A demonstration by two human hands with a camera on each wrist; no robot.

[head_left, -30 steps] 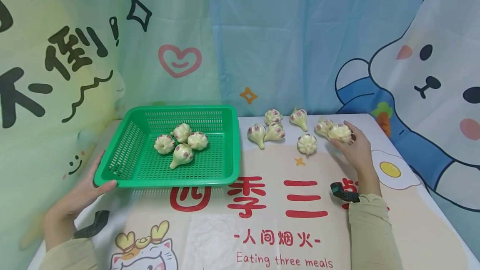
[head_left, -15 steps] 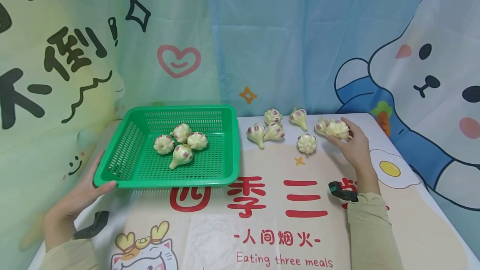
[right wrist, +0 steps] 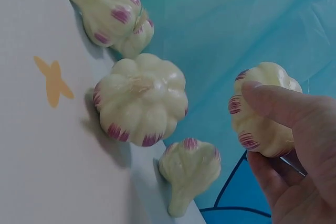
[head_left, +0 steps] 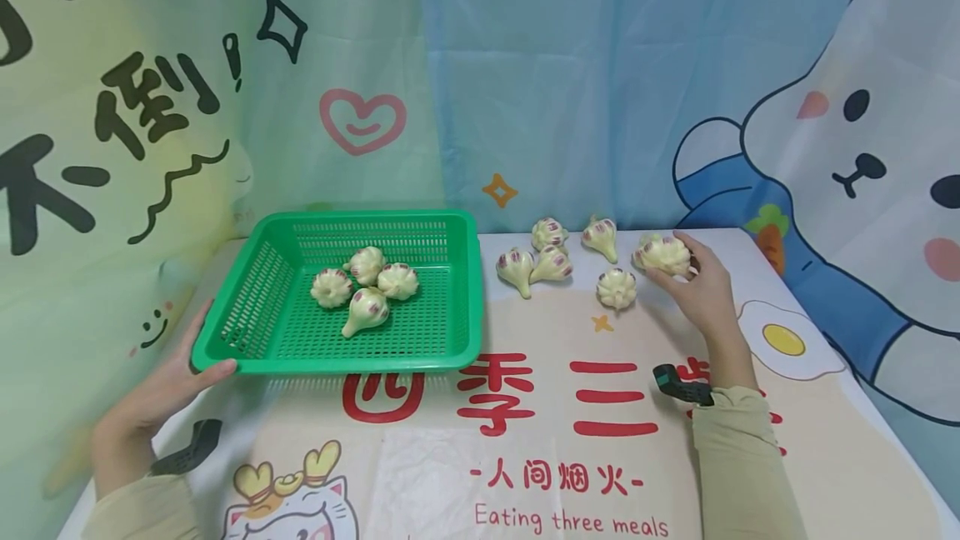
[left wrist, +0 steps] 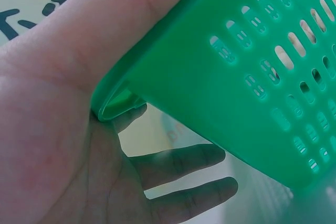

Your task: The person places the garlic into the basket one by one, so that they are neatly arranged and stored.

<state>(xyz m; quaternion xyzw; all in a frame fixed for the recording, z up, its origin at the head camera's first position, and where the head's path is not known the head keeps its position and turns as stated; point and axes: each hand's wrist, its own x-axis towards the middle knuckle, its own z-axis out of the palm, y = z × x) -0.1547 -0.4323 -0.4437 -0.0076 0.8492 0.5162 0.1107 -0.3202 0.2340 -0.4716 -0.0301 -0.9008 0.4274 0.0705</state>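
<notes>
garlic bulb [right wrist: 266, 111] in right grip [head_left: 703, 284], green basket [head_left: 337, 365] in left grip [head_left: 167, 382]

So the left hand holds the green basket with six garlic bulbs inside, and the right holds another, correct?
Not six: the head view shows four garlic bulbs inside. The left hand does hold the green basket; the right hand holds another bulb.

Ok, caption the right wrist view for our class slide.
Right grip holding one garlic bulb; other bulbs rest on the table.
</notes>
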